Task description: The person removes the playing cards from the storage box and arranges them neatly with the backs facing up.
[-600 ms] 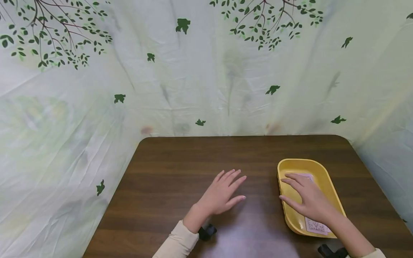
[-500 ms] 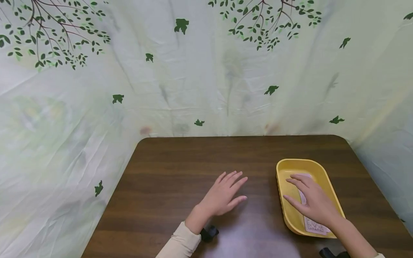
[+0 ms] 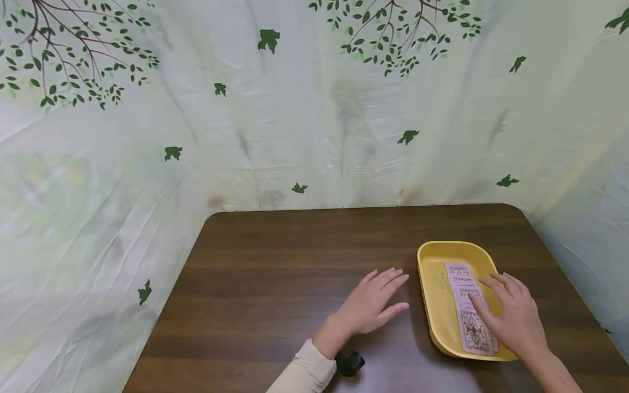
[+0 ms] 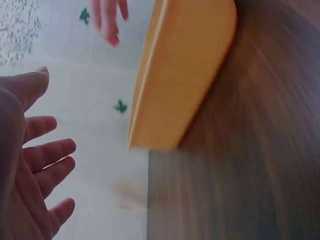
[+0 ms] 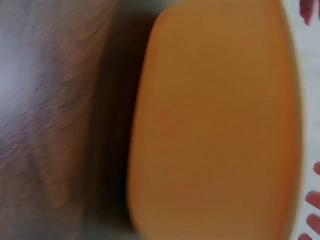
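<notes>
Head cam's got pink patterned paper cards (image 3: 473,327) running lengthwise along the rounded yellow tray (image 3: 436,289), far ends angled left, left hand (image 3: 365,307) and right hand (image 3: 518,316) spread loosely, both empty.

Pale cloth (image 3: 304,120) (leaf-printed, creased) behind brown table (image 3: 304,256).

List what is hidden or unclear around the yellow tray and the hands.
Head: print on the printed cards, too small to read.
Head: part of the right side of the yellow tray, behind the right hand.
Left wrist: most of the right hand, cut off by the top edge.
Right wrist: the tray's inside, hidden by its outer wall; fingers, cut off by the right edge.
</notes>
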The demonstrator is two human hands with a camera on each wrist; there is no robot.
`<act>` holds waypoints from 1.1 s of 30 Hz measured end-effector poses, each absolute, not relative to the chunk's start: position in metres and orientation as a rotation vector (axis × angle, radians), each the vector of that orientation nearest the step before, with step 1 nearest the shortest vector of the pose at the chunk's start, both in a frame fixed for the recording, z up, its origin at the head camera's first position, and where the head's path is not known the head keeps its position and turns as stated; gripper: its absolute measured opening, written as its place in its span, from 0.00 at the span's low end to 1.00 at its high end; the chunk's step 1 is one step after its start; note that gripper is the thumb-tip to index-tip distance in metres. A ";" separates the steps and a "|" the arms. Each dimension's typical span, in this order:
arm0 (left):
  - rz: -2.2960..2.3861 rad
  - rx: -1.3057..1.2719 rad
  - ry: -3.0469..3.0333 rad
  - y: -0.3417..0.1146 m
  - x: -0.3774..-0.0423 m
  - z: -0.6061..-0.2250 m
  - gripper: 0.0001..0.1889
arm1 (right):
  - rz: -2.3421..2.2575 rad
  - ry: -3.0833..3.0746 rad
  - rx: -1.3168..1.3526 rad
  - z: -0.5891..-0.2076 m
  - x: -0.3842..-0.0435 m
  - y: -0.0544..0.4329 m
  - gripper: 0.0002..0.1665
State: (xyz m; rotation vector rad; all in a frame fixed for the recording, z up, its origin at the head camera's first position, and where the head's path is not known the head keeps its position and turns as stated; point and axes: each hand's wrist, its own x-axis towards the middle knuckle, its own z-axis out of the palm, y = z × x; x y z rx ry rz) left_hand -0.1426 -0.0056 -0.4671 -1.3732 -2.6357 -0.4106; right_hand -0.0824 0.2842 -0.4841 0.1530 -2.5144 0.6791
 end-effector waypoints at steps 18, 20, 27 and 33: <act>-0.090 -1.593 -2.841 0.106 -0.126 -0.474 0.35 | 0.828 -2.625 -0.095 -0.515 -0.071 0.310 0.32; -0.069 -1.606 -2.858 0.114 -0.125 -0.477 0.35 | 0.843 -2.620 -0.092 -0.519 -0.070 0.311 0.30; -0.007 -1.546 -2.947 0.136 -0.124 -0.487 0.34 | 0.906 -2.614 -0.114 -0.522 -0.070 0.313 0.23; 0.096 -1.495 -3.009 0.157 -0.122 -0.497 0.30 | 0.935 -2.613 -0.139 -0.522 -0.070 0.313 0.20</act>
